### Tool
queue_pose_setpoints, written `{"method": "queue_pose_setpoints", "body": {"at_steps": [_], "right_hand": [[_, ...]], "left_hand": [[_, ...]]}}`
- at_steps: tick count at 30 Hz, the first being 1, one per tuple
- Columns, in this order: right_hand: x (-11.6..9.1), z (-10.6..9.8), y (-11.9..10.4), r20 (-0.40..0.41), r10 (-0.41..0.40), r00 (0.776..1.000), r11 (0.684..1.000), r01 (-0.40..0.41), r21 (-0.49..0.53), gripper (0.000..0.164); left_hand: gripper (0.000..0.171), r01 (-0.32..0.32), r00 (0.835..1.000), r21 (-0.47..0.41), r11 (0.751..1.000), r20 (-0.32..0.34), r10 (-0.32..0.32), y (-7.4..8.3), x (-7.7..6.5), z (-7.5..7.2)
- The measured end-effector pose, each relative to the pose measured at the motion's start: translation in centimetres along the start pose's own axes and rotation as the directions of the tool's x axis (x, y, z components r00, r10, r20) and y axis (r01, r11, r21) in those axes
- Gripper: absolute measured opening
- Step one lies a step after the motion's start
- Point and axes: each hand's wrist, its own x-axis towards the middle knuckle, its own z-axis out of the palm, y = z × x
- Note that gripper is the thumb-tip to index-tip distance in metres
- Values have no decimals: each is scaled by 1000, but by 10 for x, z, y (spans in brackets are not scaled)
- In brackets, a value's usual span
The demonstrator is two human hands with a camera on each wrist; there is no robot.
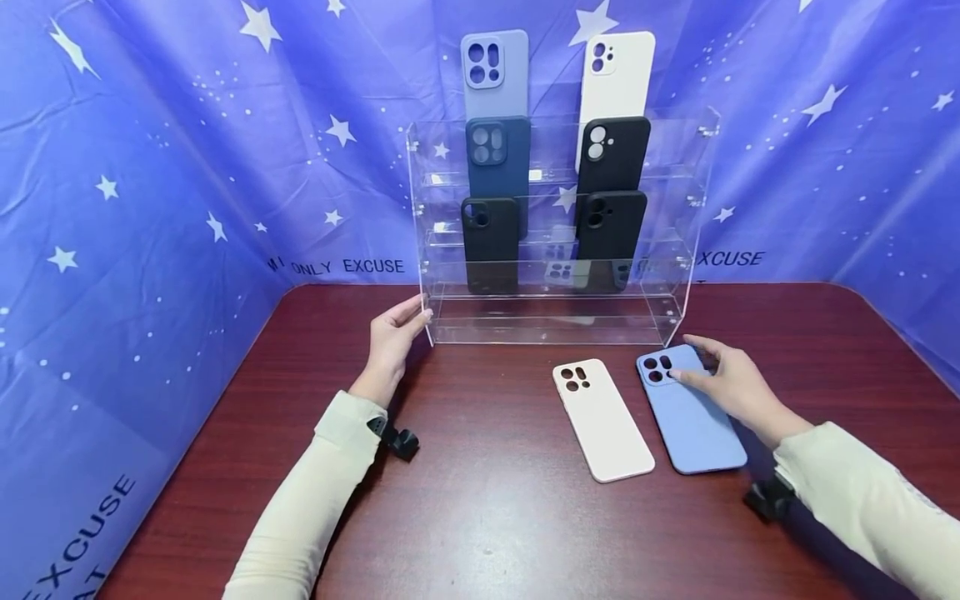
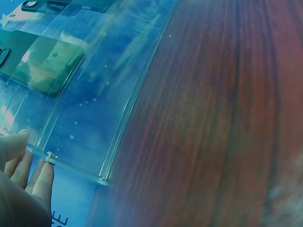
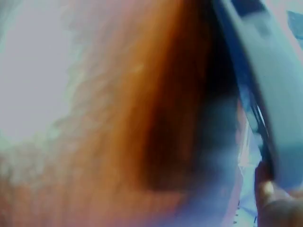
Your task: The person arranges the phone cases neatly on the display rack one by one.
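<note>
My left hand (image 1: 392, 337) touches the lower left side of a clear acrylic display rack (image 1: 555, 333) with its fingertips. In the left wrist view those fingers (image 2: 43, 177) meet the side panel beside a small metal screw. On the right, my right hand (image 1: 738, 387) holds a light blue phone case (image 1: 693, 425) near its camera cutouts, thumb on the back and fingers at the far edge. The right wrist view shows the blue case (image 3: 274, 80) close up and blurred, with a fingertip (image 3: 266, 189) at its edge. Beside it on the table lies a cream phone case (image 1: 606, 429).
The rack carries two columns: a pale blue case (image 1: 513, 79), a dark blue case (image 1: 498, 175) and a black case (image 1: 491, 246) on the left; a white case (image 1: 626, 75) and two black ones (image 1: 630, 158) on the right. A starry blue cloth (image 1: 187, 150) surrounds the brown table (image 1: 465, 500).
</note>
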Motion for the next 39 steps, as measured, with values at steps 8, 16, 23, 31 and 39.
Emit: {"method": "queue_pose_setpoints", "body": {"at_steps": [8,16,23,31,39], "right_hand": [[2,-14,0,57,76,995,885,-94,456,23],[5,-32,-17,164,61,985,571,-169,803,20],[15,-40,-43,114,23,993,476,-111,872,22],[35,-29,-92,2,-41,999,419,16,908,19],[55,-10,-145,-113,-67,991,451,131,883,18]], "left_hand": [[40,8,1000,-1,1000,-3,-8,3,0,1],[39,1,1000,-16,1000,7,-1,4,0,2],[39,-13,1000,-7,1000,8,13,4,1,3],[39,-4,1000,-9,1000,9,4,5,0,2],[39,0,1000,-7,1000,-4,0,2,-1,1]]}}
